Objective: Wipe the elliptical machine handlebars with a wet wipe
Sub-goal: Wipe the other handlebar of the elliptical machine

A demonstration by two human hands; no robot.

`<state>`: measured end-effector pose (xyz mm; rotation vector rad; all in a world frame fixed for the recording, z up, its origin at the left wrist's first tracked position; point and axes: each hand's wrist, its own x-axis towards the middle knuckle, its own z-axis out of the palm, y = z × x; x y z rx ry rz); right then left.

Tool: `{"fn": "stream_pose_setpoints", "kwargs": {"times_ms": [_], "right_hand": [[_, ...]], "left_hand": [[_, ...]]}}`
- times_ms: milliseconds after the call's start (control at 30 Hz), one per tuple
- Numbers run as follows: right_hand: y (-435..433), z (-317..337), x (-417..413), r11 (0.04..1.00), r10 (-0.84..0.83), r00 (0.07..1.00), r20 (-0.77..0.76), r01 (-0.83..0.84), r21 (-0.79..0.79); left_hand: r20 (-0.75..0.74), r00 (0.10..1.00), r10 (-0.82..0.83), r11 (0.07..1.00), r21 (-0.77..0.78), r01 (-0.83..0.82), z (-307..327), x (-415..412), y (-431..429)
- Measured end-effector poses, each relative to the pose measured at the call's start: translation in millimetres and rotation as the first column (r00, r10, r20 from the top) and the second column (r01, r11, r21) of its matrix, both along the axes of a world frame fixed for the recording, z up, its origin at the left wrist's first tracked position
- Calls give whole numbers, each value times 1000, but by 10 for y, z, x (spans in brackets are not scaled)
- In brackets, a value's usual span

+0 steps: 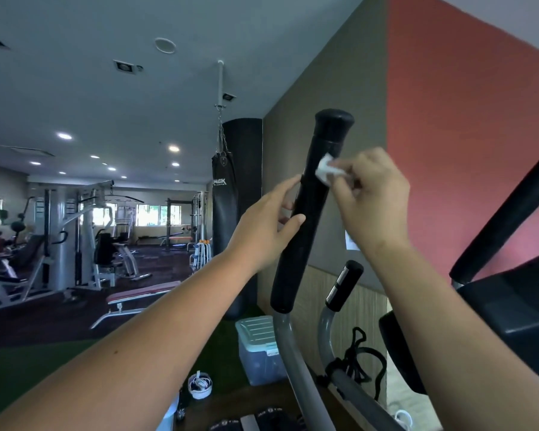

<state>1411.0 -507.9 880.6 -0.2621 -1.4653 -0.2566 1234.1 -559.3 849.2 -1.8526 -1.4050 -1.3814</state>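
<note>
The elliptical's left handlebar [321, 169] is a long black foam grip that rises tilted in the middle of the view, on a grey tube. My left hand [262, 225] wraps around its middle from the left, thumb across the front. My right hand [371, 194] pinches a small crumpled white wet wipe [324, 166] and presses it against the grip's right side, just above my left hand. The right handlebar [507, 213] slants up at the right edge, untouched. A short inner grip [344, 284] with silver sensor bands stands lower down.
The black console [511, 312] sits at the lower right. A clear storage box [257, 349] and a white tub [199, 385] stand on the floor below. A black punching bag [223, 206] hangs behind, beside the brown and red wall. Weight machines and a bench fill the left.
</note>
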Motion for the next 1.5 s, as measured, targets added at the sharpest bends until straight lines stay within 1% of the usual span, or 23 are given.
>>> {"fn": "stream_pose_setpoints", "kwargs": {"times_ms": [67,100,167,300,333,367,467,533,600,700,767,833,900,967,1033,1167,1233,1300,1400,1433,1500], "right_hand": [[-44,257,28,998,-1,997,-83,6,56],[-48,311,20,998,-4,996,-84,10,65],[-7,196,-34,999,-8,1000,-29,9,45],[155,-440,-127,996,31,987,155,-18,-86],[165,-503,-123,994,43,984,173,-26,-104],[154,-480,-108,994,54,987,154,-38,-104],[33,-127,-40,999,33,999,3,-33,-24],[-2,25,-42,1000,29,999,-33,-29,5],[35,-105,-106,999,43,999,8,-43,-8],[152,-543,-201,991,71,987,141,-54,-120],[173,-639,-188,988,76,982,173,-51,-146],[103,-492,-124,994,64,991,114,-54,-95],[-29,-235,-63,1000,27,999,34,-27,-6],[-105,-44,-76,999,0,1000,7,0,49],[-100,-69,-168,998,-37,998,50,35,51],[-21,-525,-340,993,-116,973,201,121,-12],[-52,-609,-359,984,-167,953,251,177,-16],[-147,-479,-358,980,-196,963,187,199,4],[-233,-232,-362,968,-240,970,21,238,76],[-226,-241,-393,966,-250,968,6,249,71],[-145,-479,-501,965,-263,963,53,263,2]], "left_hand": [[11,1000,-17,1000,3,17,-9,9,11],[18,1000,-24,1000,9,24,-16,9,17],[29,999,-19,1000,18,19,-38,-2,31],[20,1000,-4,1000,0,4,-103,-15,36],[17,1000,1,1000,-2,-1,-115,-22,36],[15,1000,4,1000,-1,-3,-127,-29,39],[31,999,-10,1000,-2,10,-150,-49,60],[47,998,-29,1000,-3,29,-164,-49,68],[53,998,-37,999,0,37,-175,-45,73],[43,999,-31,999,-6,31,-190,-52,76],[36,999,-16,1000,-20,17,-206,-77,83],[54,998,-25,999,-33,26,-230,-107,91],[66,996,-57,998,-32,59,-258,-121,98],[55,996,-75,997,-20,76,-281,-146,124],[52,995,-84,996,-27,85,-294,-193,158],[54,990,-132,987,-88,136,-318,-314,211],[52,984,-172,979,-105,177,-346,-383,235],[43,978,-203,972,-112,207,-365,-453,268],[3,966,-258,960,-107,257,-378,-526,311],[-5,961,-275,956,-105,273,-382,-545,322],[0,950,-313,945,-105,311,-405,-606,367]]}}
